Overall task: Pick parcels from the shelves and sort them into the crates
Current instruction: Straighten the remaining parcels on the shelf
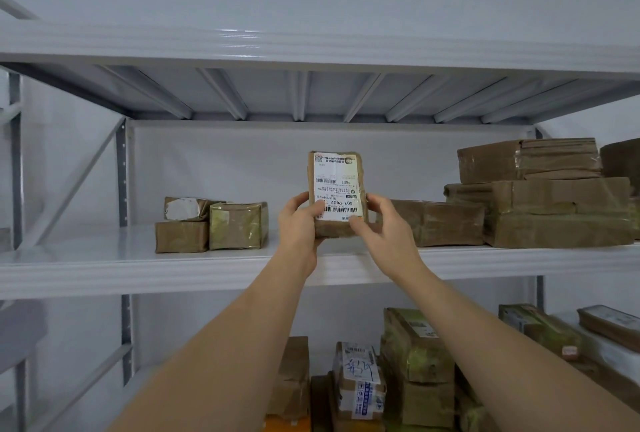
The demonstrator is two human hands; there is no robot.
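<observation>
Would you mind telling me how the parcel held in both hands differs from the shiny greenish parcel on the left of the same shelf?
The held parcel stands upright, gripped by the left hand and right hand; the greenish parcel rests on the shelf untouched. The held parcel shows a large white shipping label, upside down; the greenish parcel shows none on the faces in view. The held one is plain brown, the other glossy yellow-green. Both are small, tape-wrapped boxes.

Parcel point(336, 189) above shelf point(104, 268) — between stacks

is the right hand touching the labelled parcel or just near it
Touching. The head view shows the right hand with its thumb pressed on the labelled parcel front and fingers curled behind its edge.
</observation>
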